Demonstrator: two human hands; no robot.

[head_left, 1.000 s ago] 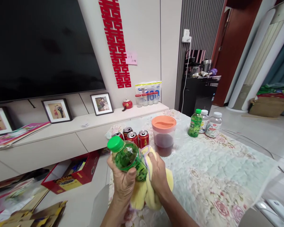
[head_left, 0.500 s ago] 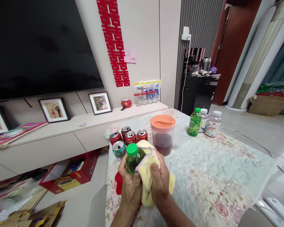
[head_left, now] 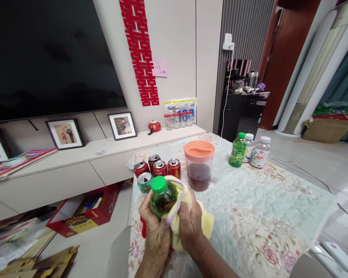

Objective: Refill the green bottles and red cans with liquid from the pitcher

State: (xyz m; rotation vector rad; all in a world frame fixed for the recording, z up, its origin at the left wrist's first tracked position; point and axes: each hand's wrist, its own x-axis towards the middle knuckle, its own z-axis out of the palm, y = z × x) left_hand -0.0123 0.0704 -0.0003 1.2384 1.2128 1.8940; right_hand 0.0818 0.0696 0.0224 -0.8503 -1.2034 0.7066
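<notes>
A green plastic bottle (head_left: 161, 200) with a bright green cap is tilted away in front of me, above the table's near left part. My left hand (head_left: 154, 227) is wrapped round its left and lower side. My right hand (head_left: 190, 224) grips a yellow cloth (head_left: 178, 233) with a lilac edge, pressed against the bottle's right side; a fold of it hangs to the right. Something red (head_left: 144, 228) lies mostly hidden beneath my hands. Just beyond stand a green-and-white can (head_left: 145, 183) and several red cans (head_left: 159, 168).
A clear pitcher (head_left: 199, 170) with an orange lid and dark liquid stands behind my hands. Farther right are another green bottle (head_left: 237, 151) and two clear white-capped bottles (head_left: 261, 153). A flowered cloth covers the table (head_left: 249, 216). An open red box (head_left: 87, 214) sits on the floor at left.
The bottle and both hands have shifted slightly left. The cloth has slid aside, so more of the bottle's shoulder shows, and the fold at right sticks out further.
</notes>
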